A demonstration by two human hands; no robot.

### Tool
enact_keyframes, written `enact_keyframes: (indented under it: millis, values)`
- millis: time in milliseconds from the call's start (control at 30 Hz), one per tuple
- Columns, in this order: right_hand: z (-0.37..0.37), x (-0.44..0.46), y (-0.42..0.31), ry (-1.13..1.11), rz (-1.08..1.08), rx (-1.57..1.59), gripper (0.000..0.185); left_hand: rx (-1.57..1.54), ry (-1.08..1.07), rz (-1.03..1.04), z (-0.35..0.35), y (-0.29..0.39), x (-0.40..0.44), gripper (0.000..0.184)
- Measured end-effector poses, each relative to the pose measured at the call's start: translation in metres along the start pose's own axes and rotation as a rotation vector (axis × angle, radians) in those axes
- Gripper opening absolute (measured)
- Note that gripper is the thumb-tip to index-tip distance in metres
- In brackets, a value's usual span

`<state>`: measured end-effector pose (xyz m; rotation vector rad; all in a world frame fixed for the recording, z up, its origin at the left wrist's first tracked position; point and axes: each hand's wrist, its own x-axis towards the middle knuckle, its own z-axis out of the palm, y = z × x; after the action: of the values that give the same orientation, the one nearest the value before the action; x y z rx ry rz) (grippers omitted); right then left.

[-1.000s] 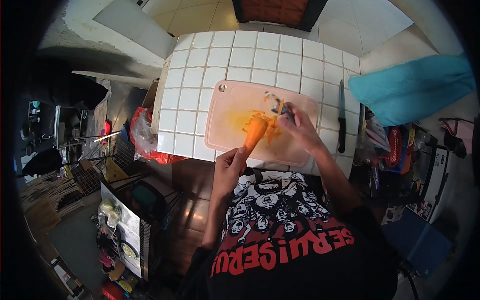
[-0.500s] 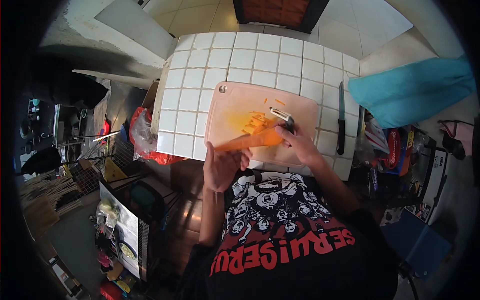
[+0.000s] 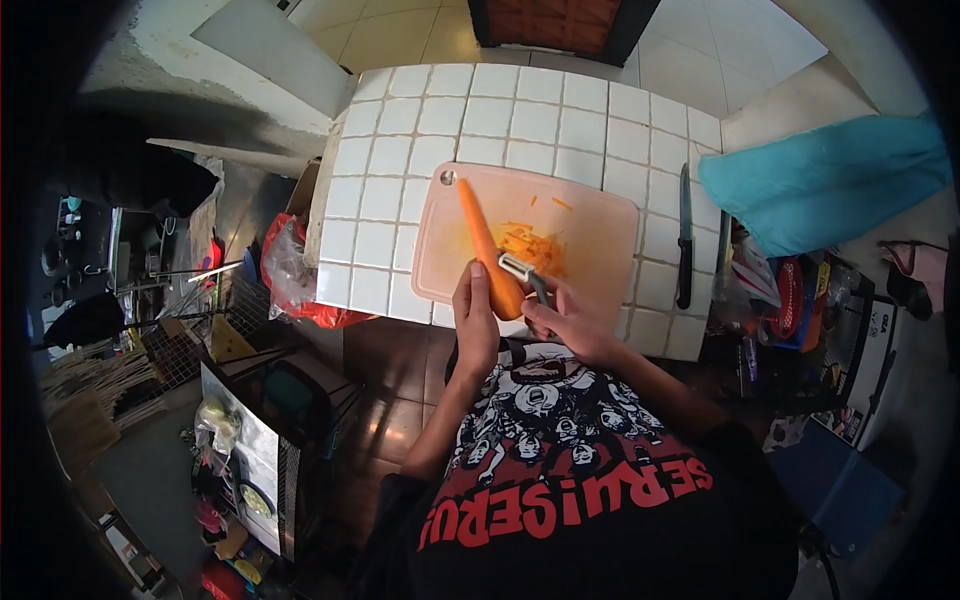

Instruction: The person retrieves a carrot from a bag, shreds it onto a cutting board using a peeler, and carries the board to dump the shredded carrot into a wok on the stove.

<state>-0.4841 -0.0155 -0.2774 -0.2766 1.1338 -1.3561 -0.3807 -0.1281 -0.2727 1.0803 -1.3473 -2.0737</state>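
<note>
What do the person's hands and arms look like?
The left hand and right hand are bare, without gloves. The forearms are bare too. Higher up come black sleeves, part of a black shirt with red letters and black-and-white pictures.

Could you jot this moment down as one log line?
left hand: holding carrot | right hand: holding peeler at carrot | peelings: on cutting board | knife: on tiled counter
</note>
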Motion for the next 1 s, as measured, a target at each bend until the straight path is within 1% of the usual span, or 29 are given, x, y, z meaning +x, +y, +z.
enact_keyframes:
  millis: [33,100,133,167,233,267,300,367,433,500,533,600,667,800,900,933,967,1000]
  values:
    - [-0.004,0.000,0.001,0.000,0.001,0.001,0.028,0.001,0.001,-0.001,-0.002,0.000,0.000,0.047]
    - [-0.019,0.001,0.007,0.064,-0.116,-0.101,0.036,-0.096,0.086,-0.067,-0.007,0.000,0.001,0.049]
    - [-0.029,0.005,0.010,0.037,-0.131,0.026,0.039,-0.158,0.068,-0.101,-0.008,0.001,0.002,0.051]
    - [-0.039,0.005,0.008,0.034,-0.128,0.025,0.039,-0.159,0.071,-0.101,-0.011,0.002,0.002,0.051]
    - [-0.048,0.006,-0.008,0.096,-0.227,-0.245,0.035,-0.280,-0.021,-0.310,-0.019,0.004,0.000,0.049]
    - [-0.043,0.012,-0.008,0.199,-0.351,-0.275,0.030,-0.301,-0.055,-0.328,-0.024,-0.005,-0.001,0.046]
    - [-0.044,0.013,-0.016,0.201,-0.351,-0.274,0.030,-0.301,-0.057,-0.329,-0.023,-0.008,0.000,0.046]
    - [-0.042,0.007,-0.045,0.296,-0.686,-1.126,0.022,-0.311,0.046,-0.367,-0.018,-0.012,-0.001,0.038]
    - [-0.032,0.009,-0.064,0.279,-0.684,-1.107,0.019,-0.303,0.073,-0.384,-0.011,-0.006,-0.001,0.036]
    - [-0.030,0.013,-0.073,0.231,-0.813,-1.333,0.018,-0.295,0.100,-0.400,-0.009,-0.001,-0.002,0.033]
    - [-0.027,0.015,-0.076,0.232,-0.813,-1.334,0.018,-0.281,0.082,-0.423,-0.009,0.000,-0.004,0.031]
    - [-0.023,0.020,-0.080,0.129,-0.817,-1.404,0.018,-0.269,0.066,-0.441,-0.010,0.001,-0.007,0.030]
    - [-0.021,0.022,-0.081,0.113,-0.824,-1.412,0.018,-0.255,0.077,-0.464,-0.012,-0.001,-0.009,0.031]
    - [-0.019,0.024,-0.080,0.083,-0.808,-1.412,0.018,-0.200,0.078,-0.437,-0.010,0.004,-0.013,0.033]
    - [-0.023,0.028,-0.077,0.086,-0.819,-1.410,0.019,-0.138,0.130,-0.423,-0.007,0.007,-0.015,0.033]
    - [-0.027,0.030,-0.078,0.091,-0.817,-1.410,0.019,-0.138,0.068,-0.399,-0.012,0.005,-0.015,0.034]
    - [-0.033,0.034,-0.080,0.143,-0.870,-1.446,0.019,-0.137,0.008,-0.374,-0.015,0.004,-0.016,0.035]
    - [-0.038,0.038,-0.082,0.193,-0.926,-1.479,0.019,-0.135,0.007,-0.374,-0.014,0.004,-0.018,0.035]
